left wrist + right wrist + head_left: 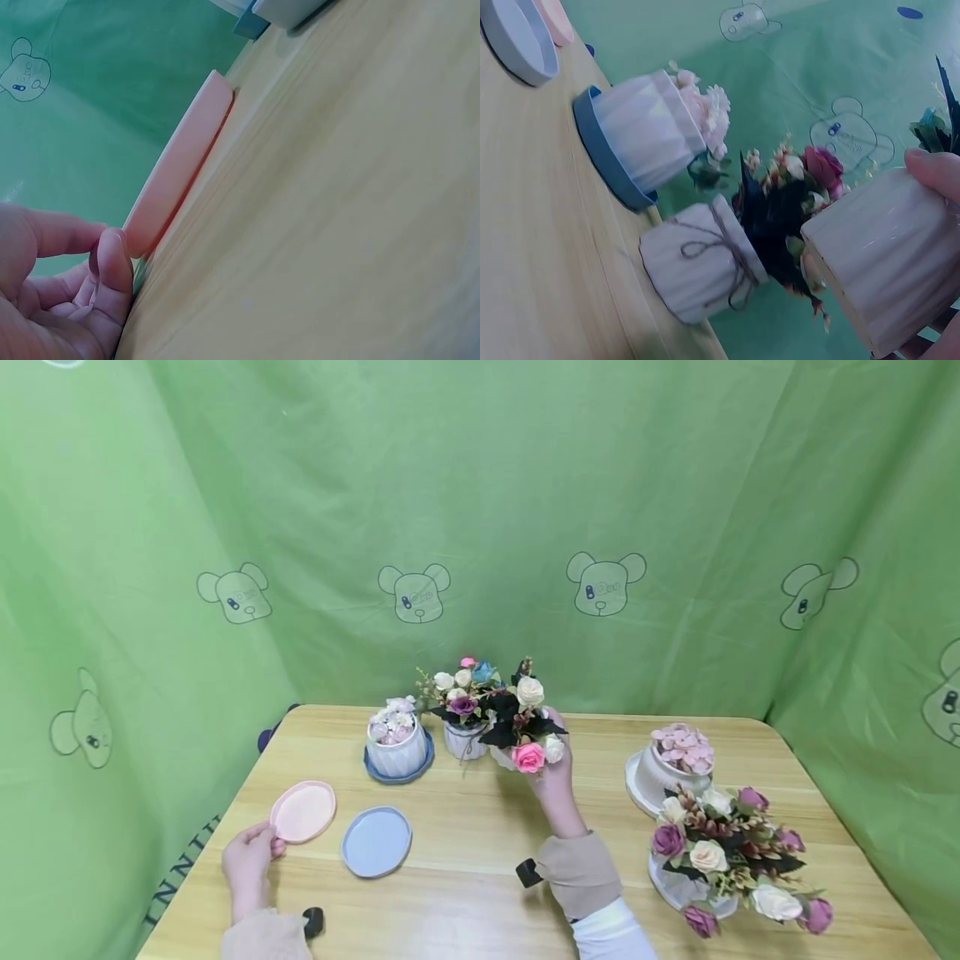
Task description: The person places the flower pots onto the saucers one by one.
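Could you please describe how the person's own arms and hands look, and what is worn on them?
The left hand and right hand are bare, without gloves. The left forearm wears a beige cuff; a similar right cuff meets a white sleeve. Beside the cuffs show a left black block and a right black block, both small.

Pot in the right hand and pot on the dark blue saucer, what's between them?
The twine-tied flower pot, as the head view shows.

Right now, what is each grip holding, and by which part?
The right grip holds a white flower pot by its sides. The left grip pinches a pink plate by its edge.
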### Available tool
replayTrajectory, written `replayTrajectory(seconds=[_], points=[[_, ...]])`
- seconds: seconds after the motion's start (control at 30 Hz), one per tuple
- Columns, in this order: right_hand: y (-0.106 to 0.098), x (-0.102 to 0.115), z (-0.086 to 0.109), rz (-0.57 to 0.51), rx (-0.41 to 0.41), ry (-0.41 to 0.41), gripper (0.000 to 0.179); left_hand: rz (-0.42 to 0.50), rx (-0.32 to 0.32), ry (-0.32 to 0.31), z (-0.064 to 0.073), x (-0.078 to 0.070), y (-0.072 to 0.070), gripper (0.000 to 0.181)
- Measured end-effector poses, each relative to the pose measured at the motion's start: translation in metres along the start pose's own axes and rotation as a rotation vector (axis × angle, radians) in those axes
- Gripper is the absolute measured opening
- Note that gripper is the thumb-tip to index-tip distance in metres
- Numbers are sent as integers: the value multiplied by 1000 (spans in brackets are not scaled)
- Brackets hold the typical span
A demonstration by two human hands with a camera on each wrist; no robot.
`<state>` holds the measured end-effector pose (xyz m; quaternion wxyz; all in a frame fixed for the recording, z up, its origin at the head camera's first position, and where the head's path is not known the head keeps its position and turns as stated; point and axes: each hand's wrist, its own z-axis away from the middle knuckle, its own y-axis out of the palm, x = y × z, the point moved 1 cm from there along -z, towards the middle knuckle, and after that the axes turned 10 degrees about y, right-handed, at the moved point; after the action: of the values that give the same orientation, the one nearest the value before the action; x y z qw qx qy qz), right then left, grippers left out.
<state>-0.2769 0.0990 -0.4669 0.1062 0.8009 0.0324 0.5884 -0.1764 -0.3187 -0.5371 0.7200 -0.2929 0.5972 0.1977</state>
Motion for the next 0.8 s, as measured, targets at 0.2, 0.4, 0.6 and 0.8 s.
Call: replayTrajectory(seconds=[0.2, 0.4, 0.6, 0.8], points=[[12, 2, 4, 92, -10, 26, 65, 11, -5, -6, -1, 0, 1, 40], [26, 3, 8, -95, 47, 86, 58, 20, -8, -7, -2, 2, 0, 40], [37, 3, 12, 26, 53, 47, 61, 19, -16, -9, -3, 5, -1, 40], [48, 7, 16, -83, 127, 114, 61, 33, -9, -14, -3, 5, -1, 41]])
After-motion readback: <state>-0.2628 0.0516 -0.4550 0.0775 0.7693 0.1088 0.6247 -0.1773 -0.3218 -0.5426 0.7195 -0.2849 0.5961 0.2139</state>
